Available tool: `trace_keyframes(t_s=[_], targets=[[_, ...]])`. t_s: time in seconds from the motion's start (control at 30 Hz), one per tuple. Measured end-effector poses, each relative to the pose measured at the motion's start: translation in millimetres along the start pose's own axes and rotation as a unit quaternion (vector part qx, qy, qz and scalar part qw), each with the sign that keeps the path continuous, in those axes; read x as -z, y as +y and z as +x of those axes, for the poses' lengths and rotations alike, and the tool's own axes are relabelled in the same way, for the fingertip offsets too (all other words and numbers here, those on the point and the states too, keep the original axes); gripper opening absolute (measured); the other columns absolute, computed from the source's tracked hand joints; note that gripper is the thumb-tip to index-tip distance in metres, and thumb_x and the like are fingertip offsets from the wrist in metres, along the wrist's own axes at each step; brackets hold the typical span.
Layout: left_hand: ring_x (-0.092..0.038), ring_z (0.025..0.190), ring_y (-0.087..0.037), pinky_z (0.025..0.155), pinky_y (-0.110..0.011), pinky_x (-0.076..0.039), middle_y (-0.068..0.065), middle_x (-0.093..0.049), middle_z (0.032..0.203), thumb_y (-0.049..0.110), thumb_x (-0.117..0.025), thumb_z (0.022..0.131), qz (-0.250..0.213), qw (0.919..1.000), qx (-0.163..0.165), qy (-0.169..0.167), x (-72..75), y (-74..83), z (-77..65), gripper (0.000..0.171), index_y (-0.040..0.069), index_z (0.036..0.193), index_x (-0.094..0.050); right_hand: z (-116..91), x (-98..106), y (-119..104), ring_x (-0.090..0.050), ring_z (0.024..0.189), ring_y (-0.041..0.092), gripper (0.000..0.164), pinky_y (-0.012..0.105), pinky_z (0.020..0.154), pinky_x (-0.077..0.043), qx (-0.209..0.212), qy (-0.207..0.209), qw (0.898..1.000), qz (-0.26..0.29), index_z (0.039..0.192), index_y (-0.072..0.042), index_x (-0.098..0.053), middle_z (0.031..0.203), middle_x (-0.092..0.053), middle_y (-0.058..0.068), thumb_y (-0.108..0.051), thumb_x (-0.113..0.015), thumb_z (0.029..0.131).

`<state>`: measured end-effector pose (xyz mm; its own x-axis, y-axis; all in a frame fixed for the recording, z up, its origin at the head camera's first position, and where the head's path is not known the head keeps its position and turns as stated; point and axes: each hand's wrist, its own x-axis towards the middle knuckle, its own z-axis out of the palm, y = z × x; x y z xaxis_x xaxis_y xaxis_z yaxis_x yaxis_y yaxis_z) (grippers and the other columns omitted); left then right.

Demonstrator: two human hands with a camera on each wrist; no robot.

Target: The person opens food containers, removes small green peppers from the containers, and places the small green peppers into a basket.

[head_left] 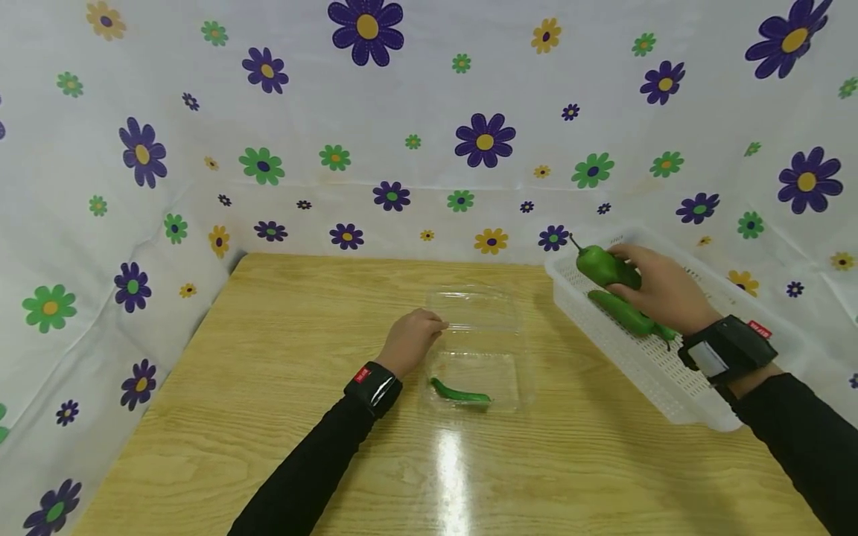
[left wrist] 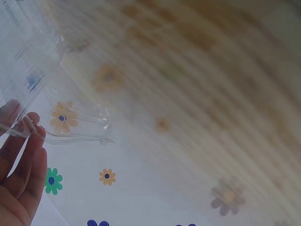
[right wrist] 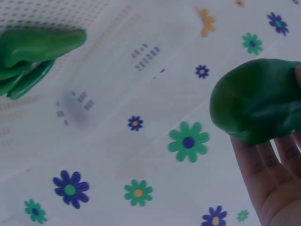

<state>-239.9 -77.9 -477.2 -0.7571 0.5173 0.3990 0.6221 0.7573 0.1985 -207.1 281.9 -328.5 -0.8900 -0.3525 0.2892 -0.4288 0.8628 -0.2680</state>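
Note:
My left hand pinches the edge of a clear plastic clamshell box, at the left end of its raised lid. In the left wrist view the thumb and fingers close on the thin clear rim. Inside the box's lower half lies a slim, curved green chili. Over the white basket, my right hand grips a plump green pepper, its stem pointing to the far left. That pepper fills the right wrist view's right side, fingers beneath it. Longer green peppers lie below the hand in the basket.
The white perforated basket stands slanted at the table's right side. Wood-grain tabletop surrounds the clear box. A white cloth with printed flowers hangs behind and along the sides.

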Motion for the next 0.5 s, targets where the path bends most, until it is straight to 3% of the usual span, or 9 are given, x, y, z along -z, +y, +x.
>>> trace_keyframes(t_s=[0.27,0.5], targets=[[-0.066,0.093,-0.021,0.081,-0.029,-0.057,-0.006,-0.071,0.098,0.006,-0.071,0.081,-0.003,1.0,0.0,0.004,0.4,-1.6,-1.8,0.021,0.008,0.102,-0.074,3.4,-8.9,43.2,-0.057,0.103,0.042,0.049,0.057,0.086,-0.049,-0.083,-0.089,0.993,0.0,0.127,0.006,-0.048,0.117,-0.057,0.031,-0.014,-0.067,0.086],[-0.065,0.093,-0.021,0.081,-0.029,-0.057,-0.006,-0.071,0.097,0.005,-0.071,0.081,-0.008,1.0,0.0,0.002,1.9,0.2,-1.6,0.021,0.008,0.102,-0.074,8.9,-37.8,64.5,-0.061,0.094,0.039,0.048,0.055,0.082,-0.052,-0.103,-0.144,0.984,-0.017,0.121,0.009,-0.051,0.111,-0.06,0.031,-0.016,-0.069,0.084]])
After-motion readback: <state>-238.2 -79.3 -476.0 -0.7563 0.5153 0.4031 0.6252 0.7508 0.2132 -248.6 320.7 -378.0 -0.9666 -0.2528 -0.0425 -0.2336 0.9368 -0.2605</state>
